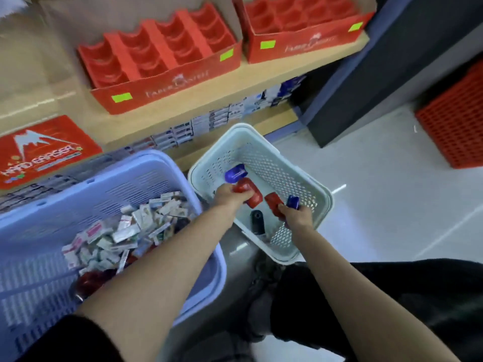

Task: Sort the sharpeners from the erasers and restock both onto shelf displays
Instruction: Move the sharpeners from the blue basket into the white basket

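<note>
A white perforated basket on the floor holds several sharpeners. My left hand reaches into it and grips a red sharpener; a blue sharpener lies just beyond. My right hand grips a red sharpener and a blue one. A black sharpener lies on the basket floor between my hands. The lilac basket at left holds a heap of wrapped erasers. Two empty red display trays sit on the wooden shelf.
A red eraser box lid lies on the shelf at left. Rows of small boxes line the lower shelf. A red plastic crate stands on the grey floor at right. My dark-clothed knee is at lower right.
</note>
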Motion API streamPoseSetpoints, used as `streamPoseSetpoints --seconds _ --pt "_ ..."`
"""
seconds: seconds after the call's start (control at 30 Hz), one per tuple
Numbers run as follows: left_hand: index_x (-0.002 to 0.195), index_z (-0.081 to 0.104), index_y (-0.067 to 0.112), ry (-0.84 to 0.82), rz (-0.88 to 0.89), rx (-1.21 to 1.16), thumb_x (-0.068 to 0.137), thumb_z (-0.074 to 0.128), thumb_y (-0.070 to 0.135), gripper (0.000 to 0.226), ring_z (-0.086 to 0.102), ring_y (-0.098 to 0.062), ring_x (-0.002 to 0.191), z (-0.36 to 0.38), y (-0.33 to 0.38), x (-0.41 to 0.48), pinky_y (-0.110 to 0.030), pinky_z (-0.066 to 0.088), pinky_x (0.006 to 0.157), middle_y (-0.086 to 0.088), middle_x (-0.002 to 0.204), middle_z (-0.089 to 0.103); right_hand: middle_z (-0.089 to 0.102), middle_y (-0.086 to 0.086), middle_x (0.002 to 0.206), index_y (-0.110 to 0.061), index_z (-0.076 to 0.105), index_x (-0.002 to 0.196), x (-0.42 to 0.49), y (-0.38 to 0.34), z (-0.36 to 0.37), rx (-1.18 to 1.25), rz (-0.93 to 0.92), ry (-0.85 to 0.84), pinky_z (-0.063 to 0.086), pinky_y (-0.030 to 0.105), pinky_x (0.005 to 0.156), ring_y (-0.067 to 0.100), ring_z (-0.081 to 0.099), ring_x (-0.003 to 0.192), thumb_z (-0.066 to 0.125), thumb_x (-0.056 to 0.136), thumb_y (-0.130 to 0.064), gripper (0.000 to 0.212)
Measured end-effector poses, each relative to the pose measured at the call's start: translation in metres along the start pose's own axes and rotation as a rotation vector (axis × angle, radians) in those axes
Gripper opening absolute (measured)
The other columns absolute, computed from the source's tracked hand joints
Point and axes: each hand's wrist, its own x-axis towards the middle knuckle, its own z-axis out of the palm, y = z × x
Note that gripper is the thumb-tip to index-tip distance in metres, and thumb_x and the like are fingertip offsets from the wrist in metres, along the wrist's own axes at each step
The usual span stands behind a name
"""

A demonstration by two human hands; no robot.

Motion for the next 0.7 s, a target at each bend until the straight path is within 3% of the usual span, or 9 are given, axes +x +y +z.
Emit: streamPoseSetpoints --seconds 0.07,0.13,0.2,0.27,0.37,0.4,0.47,0.6,0.7 --pt "0.090 0.059 0.002 0.007 -0.127 0.029 0.083 0.069 0.002 0.011 0.060 -0.007 0.047 0.007 -0.009 0.029 -0.024 0.054 0.057 -0.006 0.066 0.069 0.059 0.015 0.089 -0.002 0.056 0.098 0.017 0.014 0.015 -0.053 0.062 -0.009 0.042 0.033 0.061 0.026 0.057 0.079 0.067 0.085 -0.013 0.020" --pt "0.109 0.057 0.000 0.019 -0.174 0.111 0.084 0.068 0.011 0.029 0.070 -0.021 0.077 0.015 -0.010 0.052 -0.034 0.057 0.071 -0.019 0.106 0.068 0.057 0.014 0.090 -0.005 0.051 0.091 0.030 0.018 0.030 -0.060 0.093 -0.028 0.042 0.033 0.062 0.025 0.056 0.080 0.065 0.086 -0.012 0.017" --pt "0.122 0.053 0.000 0.056 -0.174 0.265 0.088 0.064 0.016 0.039 0.063 -0.031 0.107 0.018 -0.002 0.060 -0.040 0.049 0.093 -0.019 0.121 0.062 0.054 0.010 0.086 -0.005 0.047 0.088 0.040 0.018 0.039 -0.063 0.131 -0.043 0.040 0.029 0.058 0.024 0.054 0.077 0.062 0.088 -0.011 0.016" --pt "0.126 0.049 -0.003 0.093 -0.179 0.360 0.091 0.058 0.013 0.040 0.057 -0.032 0.115 0.017 -0.002 0.066 -0.035 0.045 0.091 -0.021 0.123 0.059 0.051 0.007 0.079 -0.004 0.047 0.098 0.042 0.015 0.042 -0.073 0.167 -0.066 0.038 0.027 0.056 0.020 0.049 0.068 0.059 0.090 -0.010 0.016" --pt "0.115 0.054 -0.002 0.037 -0.135 0.359 0.092 0.057 0.009 0.026 0.054 -0.024 0.099 0.004 0.000 0.059 -0.021 0.043 0.061 -0.015 0.092 0.059 0.053 0.011 0.098 0.004 0.049 0.122 0.038 0.008 0.038 -0.062 0.167 -0.081 0.036 0.026 0.065 0.024 0.052 0.084 0.056 0.092 -0.006 0.032" --pt "0.113 0.056 0.000 -0.005 -0.112 0.316 0.092 0.058 0.009 0.023 0.053 -0.024 0.099 -0.001 0.005 0.051 -0.021 0.044 0.068 -0.013 0.094 0.059 0.054 0.015 0.108 0.005 0.045 0.130 0.035 0.006 0.036 -0.060 0.151 -0.076 0.036 0.024 0.065 0.026 0.053 0.094 0.056 0.092 -0.004 0.041" --pt "0.123 0.053 0.003 -0.073 -0.042 0.253 0.091 0.060 0.011 0.034 0.055 -0.028 0.113 -0.012 0.015 0.030 -0.030 0.044 0.094 -0.015 0.118 0.059 0.056 0.017 0.122 0.004 0.044 0.135 0.021 -0.004 0.032 -0.050 0.091 -0.047 0.037 0.022 0.060 0.029 0.056 0.105 0.053 0.091 0.001 0.045" --pt "0.123 0.054 0.003 -0.226 0.128 -0.014 0.092 0.058 0.007 0.032 0.060 -0.022 0.109 -0.052 0.043 -0.054 -0.022 0.049 0.084 -0.014 0.120 0.062 0.061 0.010 0.087 0.008 0.059 0.113 -0.028 -0.028 0.020 -0.097 -0.174 -0.044 0.045 0.025 0.060 0.021 0.055 0.069 0.053 0.087 0.004 0.026" --pt "0.116 0.058 0.012 -0.266 0.314 -0.065 0.092 0.056 0.012 0.024 0.067 -0.013 0.098 -0.109 0.049 -0.121 -0.022 0.051 0.085 -0.004 0.109 0.069 0.060 0.002 0.095 -0.008 0.061 0.109 -0.080 -0.051 0.021 -0.163 -0.481 -0.062 0.043 0.019 0.065 0.010 0.055 0.074 0.054 0.088 -0.003 0.023"
